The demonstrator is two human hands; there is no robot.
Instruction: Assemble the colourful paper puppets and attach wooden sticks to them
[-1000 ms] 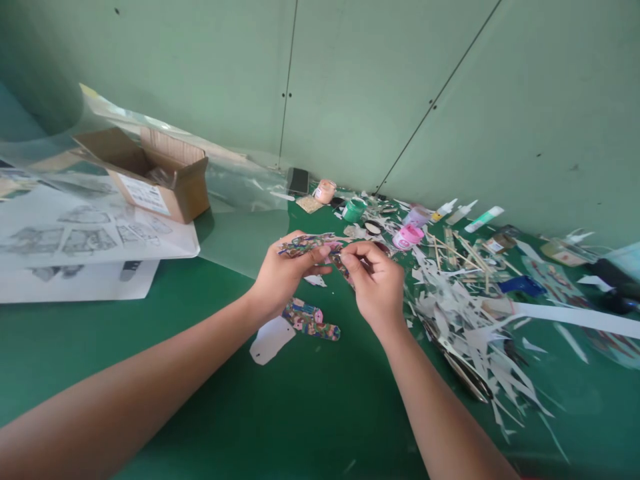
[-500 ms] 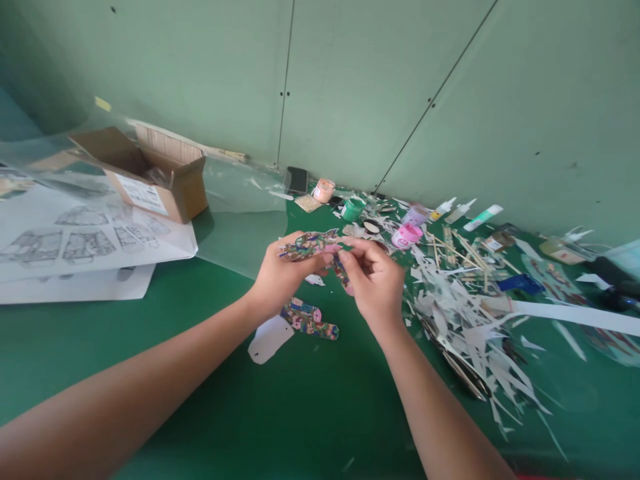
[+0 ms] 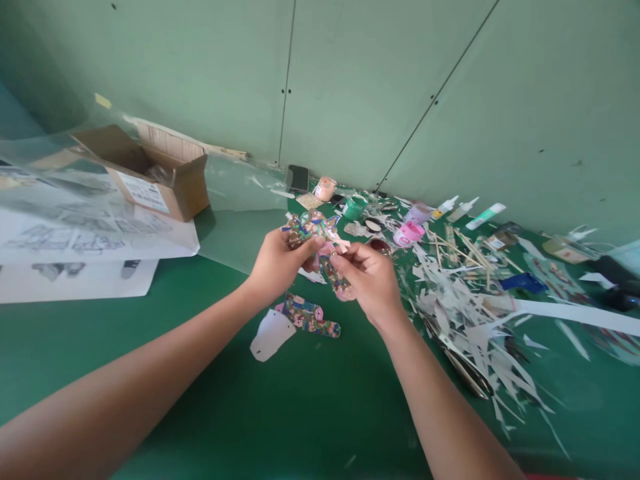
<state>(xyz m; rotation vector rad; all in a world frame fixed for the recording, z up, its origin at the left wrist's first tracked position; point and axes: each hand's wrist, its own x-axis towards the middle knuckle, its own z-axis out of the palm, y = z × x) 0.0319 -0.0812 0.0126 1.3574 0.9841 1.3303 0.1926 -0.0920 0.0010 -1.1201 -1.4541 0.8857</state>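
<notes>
Above the green table, my left hand is closed on a patterned paper cutout in brown, green and blue with pink parts. My right hand pinches the pink side of the same cutout, where a small strip of like pattern hangs down. Whether that strip is a separate piece I cannot tell. Below the hands, two narrow patterned pieces lie side by side on the table. They touch or overlap a white paper cutout with small holes. Another pale piece is partly hidden behind my hands.
A heap of white paper scraps with scissors lies at right. Paint jars, a pink one and a green one among them, stand near the wall. An open cardboard box sits on printed sheets at left.
The cutout has turned in my hands, showing more of its patterned face and of the hanging strip. My right hand has shifted slightly left. The pieces on the table stay put.
</notes>
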